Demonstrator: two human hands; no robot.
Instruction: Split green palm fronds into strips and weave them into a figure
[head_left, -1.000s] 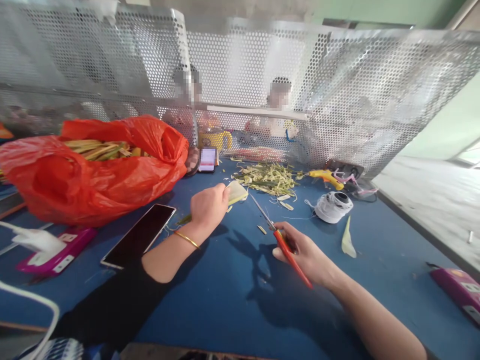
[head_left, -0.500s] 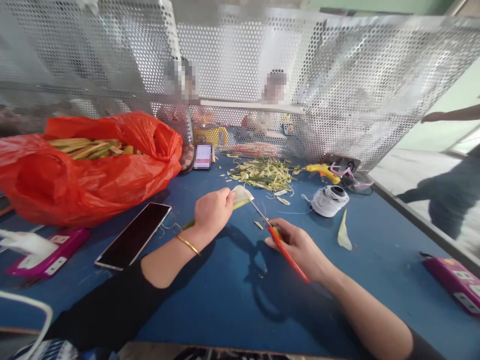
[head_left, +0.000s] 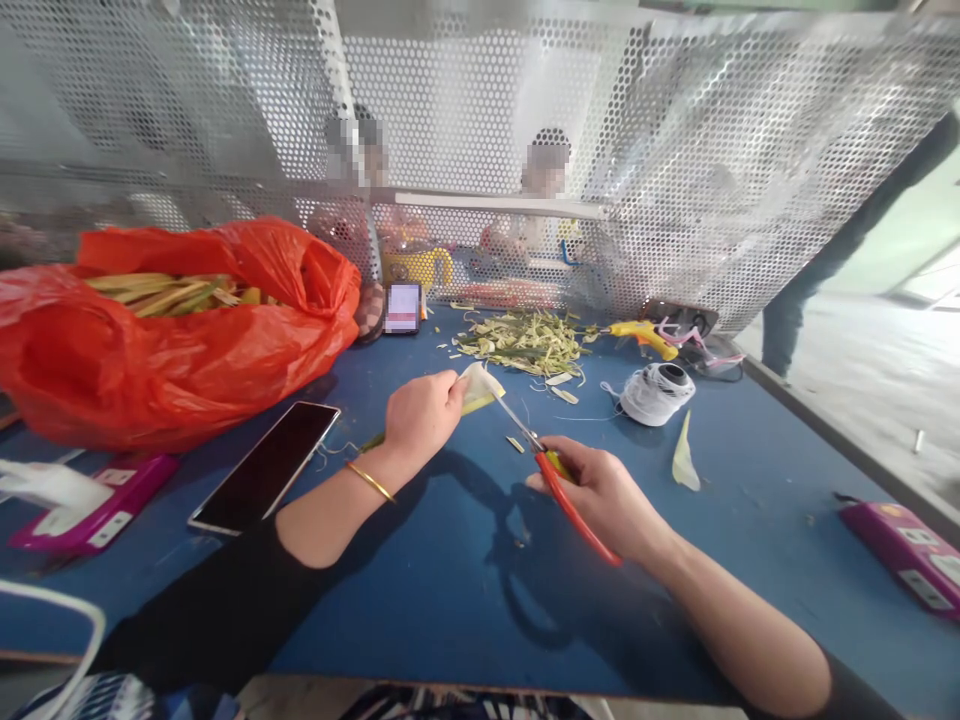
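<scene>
My left hand (head_left: pixel 421 418) is closed on a pale yellow-green piece of husk (head_left: pixel 481 388), pinched between thumb and fingers. Part of the husk is hidden behind the fist, and a green end shows near the wrist. My right hand (head_left: pixel 600 485) grips scissors (head_left: pixel 562 500) with red handles and a yellow inner part. Their blade tips meet the right edge of the husk. Beneath them, a small cut strip (head_left: pixel 514 444) lies on the blue table (head_left: pixel 420 610). Farther back is a heap of green and yellow trimmings (head_left: pixel 525 342).
A red plastic bag (head_left: pixel 172 370) of husks sits left, by a dark phone (head_left: pixel 266 465) and purple power strip (head_left: pixel 97 500). On the right are white thread (head_left: pixel 656 395), a yellow glue gun (head_left: pixel 645 338), a loose husk piece (head_left: pixel 684 455) and another purple strip (head_left: pixel 904 550). A perforated metal screen (head_left: pixel 480 120) stands behind.
The scissors and husk stay nearly in place, with the husk's top edge slightly more folded. The view shifts a little. Beyond the screen at right, a walking person has moved left, partly behind it.
</scene>
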